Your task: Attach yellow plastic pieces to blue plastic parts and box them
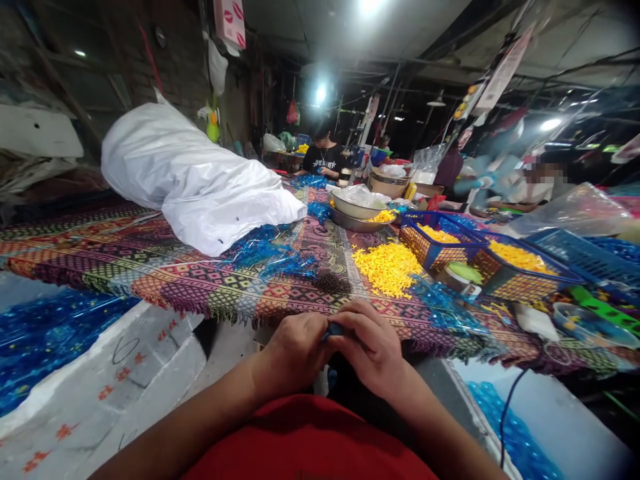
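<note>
At the table's front edge, my left hand and my right hand meet, fingers closed around a small translucent blue plastic piece. Most of the piece is hidden by the fingers, so its exact kind does not show. Just beyond the hands lies a pile of tiny dark beads on the patterned cloth. To the right of the beads is a heap of small yellow plastic pieces. Flat blue translucent plastic parts are spread behind the beads, with more blue parts at the right.
A large white sack lies across the left of the table. Blue baskets with yellow pieces, a metal basin and a mug stand at right. Foam boxes with blue parts flank me. A co-worker sits opposite.
</note>
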A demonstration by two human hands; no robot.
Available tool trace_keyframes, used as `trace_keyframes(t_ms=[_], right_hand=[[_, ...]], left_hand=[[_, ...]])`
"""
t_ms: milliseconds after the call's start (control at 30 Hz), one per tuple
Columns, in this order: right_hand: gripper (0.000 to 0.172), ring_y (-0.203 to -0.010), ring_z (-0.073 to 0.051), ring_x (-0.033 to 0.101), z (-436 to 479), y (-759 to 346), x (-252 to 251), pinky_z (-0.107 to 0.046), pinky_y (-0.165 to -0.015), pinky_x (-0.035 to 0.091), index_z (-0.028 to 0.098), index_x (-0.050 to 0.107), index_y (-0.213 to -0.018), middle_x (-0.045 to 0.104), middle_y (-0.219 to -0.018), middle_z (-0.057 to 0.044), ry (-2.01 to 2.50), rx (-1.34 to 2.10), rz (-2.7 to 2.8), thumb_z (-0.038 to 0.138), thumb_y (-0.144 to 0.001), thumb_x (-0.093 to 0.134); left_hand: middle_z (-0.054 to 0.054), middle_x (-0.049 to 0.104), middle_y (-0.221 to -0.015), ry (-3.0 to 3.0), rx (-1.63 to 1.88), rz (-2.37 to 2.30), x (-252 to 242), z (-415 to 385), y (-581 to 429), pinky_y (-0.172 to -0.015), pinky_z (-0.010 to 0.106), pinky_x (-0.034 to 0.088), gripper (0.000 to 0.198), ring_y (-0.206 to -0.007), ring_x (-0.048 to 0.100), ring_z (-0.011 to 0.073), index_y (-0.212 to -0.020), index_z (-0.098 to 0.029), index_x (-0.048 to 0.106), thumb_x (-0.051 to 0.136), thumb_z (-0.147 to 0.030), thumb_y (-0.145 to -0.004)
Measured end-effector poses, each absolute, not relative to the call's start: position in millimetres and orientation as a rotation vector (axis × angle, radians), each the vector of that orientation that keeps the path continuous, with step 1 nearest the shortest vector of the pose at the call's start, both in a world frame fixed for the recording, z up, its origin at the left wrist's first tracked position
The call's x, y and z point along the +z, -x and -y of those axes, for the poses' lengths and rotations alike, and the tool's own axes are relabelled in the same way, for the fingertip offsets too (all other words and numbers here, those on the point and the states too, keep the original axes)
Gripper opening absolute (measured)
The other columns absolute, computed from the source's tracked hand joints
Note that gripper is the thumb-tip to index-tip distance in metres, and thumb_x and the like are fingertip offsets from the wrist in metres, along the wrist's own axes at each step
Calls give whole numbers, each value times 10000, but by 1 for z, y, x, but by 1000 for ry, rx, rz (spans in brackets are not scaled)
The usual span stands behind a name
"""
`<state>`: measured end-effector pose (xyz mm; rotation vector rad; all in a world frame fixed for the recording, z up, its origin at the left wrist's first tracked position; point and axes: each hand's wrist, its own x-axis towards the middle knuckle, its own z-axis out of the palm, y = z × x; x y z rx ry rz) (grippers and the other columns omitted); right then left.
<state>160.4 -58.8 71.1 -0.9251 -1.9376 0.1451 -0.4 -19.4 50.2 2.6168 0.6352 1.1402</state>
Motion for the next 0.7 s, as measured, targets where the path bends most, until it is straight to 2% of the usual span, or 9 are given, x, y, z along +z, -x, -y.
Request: trace_keyframes(t_ms=[133, 200, 267, 367, 500, 600, 700], right_hand=[[163, -784, -197, 544, 59, -156, 68, -338, -663, 474, 203, 598, -957, 580, -833, -76, 942, 140, 1908, 165, -808, 542], [120, -799, -196, 553, 52, -155, 61, -336, -685, 472, 200, 611, -908, 592, -832, -72, 956, 192, 1833, 185, -804, 552], [95, -788, -181, 565, 44, -156, 53, -326, -701, 472, 203, 614, -879, 598, -835, -59, 989, 331, 1665, 212, -817, 543], [121, -657, -130, 563, 34, -164, 41, -283, -619, 472, 217, 588, -935, 594, -804, -22, 961, 660, 1352, 251, -846, 514], [186, -584, -100, 556, 30, -174, 31, -234, -539, 453, 210, 586, -975, 606, -789, -1, 895, 960, 1263, 272, -800, 591], [146, -490, -74, 519, 26, -171, 24, -203, -475, 420, 191, 608, -901, 575, -655, 32, 913, 1043, 1237, 277, -784, 613], [281, -556, -109, 578, 15, -166, 16, -222, -478, 455, 196, 590, -993, 633, -752, 0, 934, 1163, 1174, 296, -739, 656]], left_hand=[[55, 600, -693, -2647, 1082, -635, 52, 19, 1, -557, 253, 408, 161, -623, 558, 146, -783, -156, 497, 387, -241, -864], [60, 610, -728, -2602, 1041, -691, 51, 16, 3, -593, 257, 421, 160, -665, 570, 153, -808, -155, 510, 392, -245, -867], [71, 629, -845, -2529, 953, -753, 50, 13, 8, -672, 266, 438, 161, -774, 586, 165, -914, -157, 528, 415, -262, -867], [58, 627, -935, -2460, 778, -829, 49, 10, 15, -710, 263, 434, 196, -849, 580, 169, -1000, -180, 535, 434, -278, -862], [52, 628, -853, -2453, 649, -876, 45, 14, 14, -655, 255, 418, 195, -765, 578, 165, -917, -165, 562, 410, -275, -863], [53, 627, -811, -2392, 642, -858, 37, 16, 10, -648, 256, 421, 200, -735, 571, 162, -853, -154, 579, 423, -278, -848], [30, 635, -772, -2131, 754, -988, 27, 7, 29, -641, 255, 442, 180, -709, 572, 154, -821, -164, 602, 479, -295, -814]])
